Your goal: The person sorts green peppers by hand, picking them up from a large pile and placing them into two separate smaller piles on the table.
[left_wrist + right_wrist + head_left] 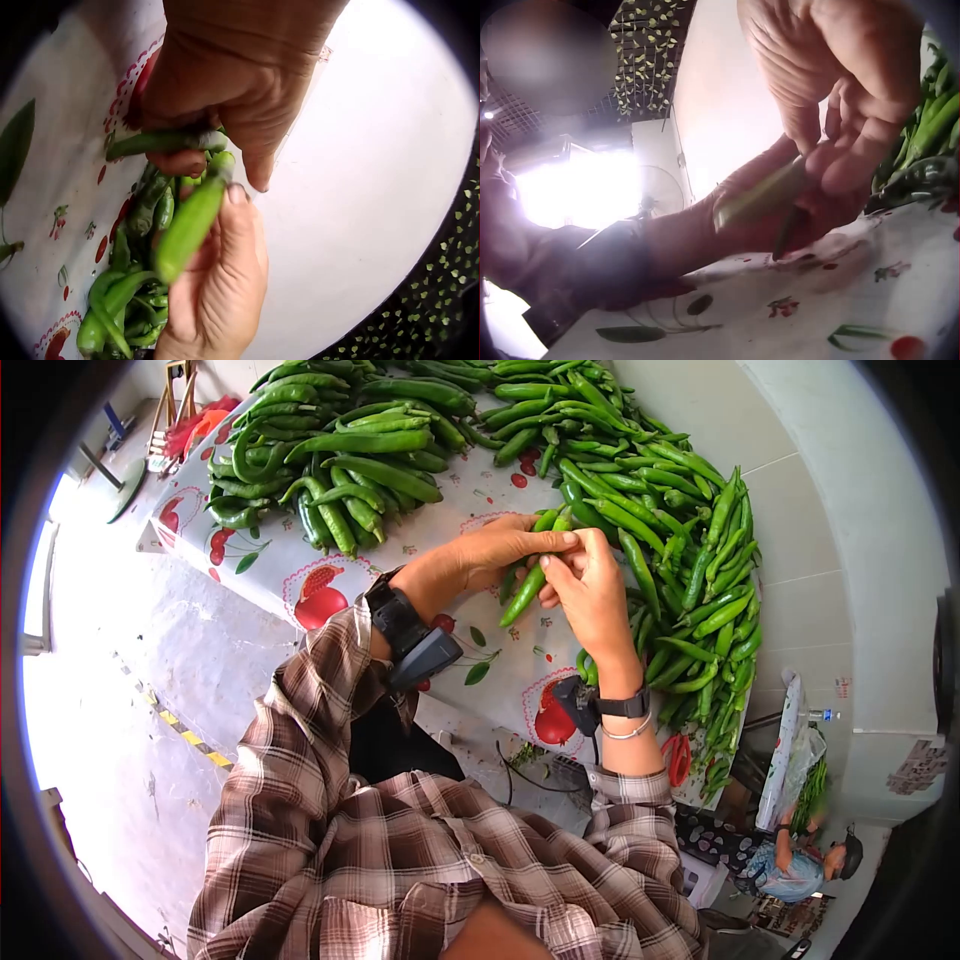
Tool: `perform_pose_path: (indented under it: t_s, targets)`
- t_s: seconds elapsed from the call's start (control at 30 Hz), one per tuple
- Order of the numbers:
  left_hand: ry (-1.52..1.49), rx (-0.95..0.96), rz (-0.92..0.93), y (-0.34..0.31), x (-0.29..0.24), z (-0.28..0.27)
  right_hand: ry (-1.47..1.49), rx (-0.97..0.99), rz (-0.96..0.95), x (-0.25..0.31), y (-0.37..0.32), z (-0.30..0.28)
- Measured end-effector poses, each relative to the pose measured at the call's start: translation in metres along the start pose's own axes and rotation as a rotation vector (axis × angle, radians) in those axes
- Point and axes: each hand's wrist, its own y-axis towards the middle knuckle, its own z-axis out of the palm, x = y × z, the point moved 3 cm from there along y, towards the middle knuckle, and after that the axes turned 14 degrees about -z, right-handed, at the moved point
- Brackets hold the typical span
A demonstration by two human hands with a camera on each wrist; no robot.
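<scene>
In the head view, the left hand [498, 550] curls round green peppers [545, 521] above the patterned tablecloth. Close against it, the right hand [592, 595] pinches a bright green pepper [524, 596] between thumb and fingers. The left wrist view has a darker pepper [154, 144] in the left hand [236, 82], while the right hand [225, 274] holds the bright pepper [187, 225] by one end. That pepper [761, 196] is blurred in the right wrist view, under the fingertips of the right hand [840, 82]; the left hand [817, 217] is partly hidden behind it.
One pile of larger peppers [370, 445] lies at the table's far left, and a long pile of thinner peppers [690, 560] curves along the right. Red-handled scissors [678, 760] lie near the right edge. Another person [790, 868] is at the lower right.
</scene>
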Motion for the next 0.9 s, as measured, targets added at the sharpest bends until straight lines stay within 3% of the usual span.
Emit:
perform_pose_path:
  t_s: [0.07,0.2,0.4,0.5,0.53,0.6,0.67,0.73,0.9]
  targets:
    - [0.031,-0.045,-0.033,-0.007,-0.005,-0.001,0.066,0.056,0.024,-0.002,-0.002,0.0]
    - [-0.052,-0.102,-0.058,-0.01,-0.01,-0.003,-0.074,0.013,0.073,0.018,-0.028,-0.042]
    - [-0.137,-0.152,-0.017,-0.006,-0.01,-0.006,-0.592,0.109,0.171,0.045,-0.085,-0.1]
    - [-0.128,-0.136,-0.033,-0.004,-0.01,-0.01,-0.912,0.368,-0.027,0.047,-0.1,-0.092]
    - [-0.121,-0.129,-0.041,-0.003,-0.009,-0.011,-0.912,0.368,-0.025,0.044,-0.1,-0.089]
    - [-0.12,-0.124,-0.048,-0.006,-0.01,-0.009,-1.005,0.48,-0.234,0.044,-0.096,-0.075]
    - [-0.115,-0.124,-0.053,-0.005,-0.009,-0.01,-1.01,0.514,-0.253,0.038,-0.091,-0.07]
    - [-0.171,-0.153,-0.029,-0.003,-0.009,-0.011,-1.094,0.697,-0.237,0.023,-0.086,-0.067]
    - [-0.139,-0.157,-0.034,-0.006,-0.012,-0.011,-1.079,0.737,-0.306,0.017,-0.074,-0.067]
